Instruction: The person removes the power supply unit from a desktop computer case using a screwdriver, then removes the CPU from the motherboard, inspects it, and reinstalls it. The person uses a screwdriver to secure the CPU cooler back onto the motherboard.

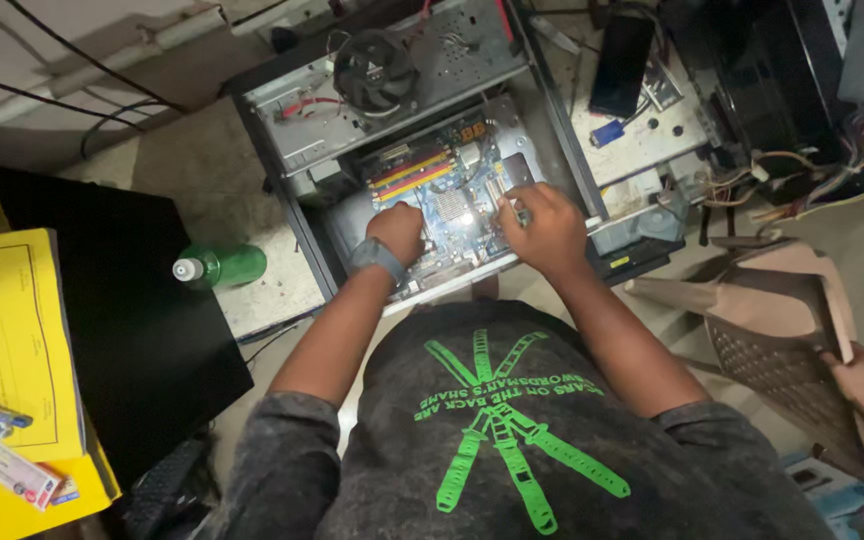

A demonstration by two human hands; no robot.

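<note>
An open desktop computer case (282,165) lies flat below me, with a blue motherboard (452,205) inside. My left hand (397,232), with a grey watch on the wrist, rests curled on the board's lower left part. My right hand (544,232) presses its fingers down on the board's right edge, near a white slot. Whether either hand holds a small tool or part is hidden by the fingers. A black cooling fan (374,68) lies on the metal drive bay at the far end of the case.
A green bottle (220,267) lies left of the case. A black table (122,320) at left carries yellow folders (7,340) and pens. A brown plastic chair (772,330) stands at right, with another person's hand (857,380) on it. Loose cables and computer parts (802,160) lie at upper right.
</note>
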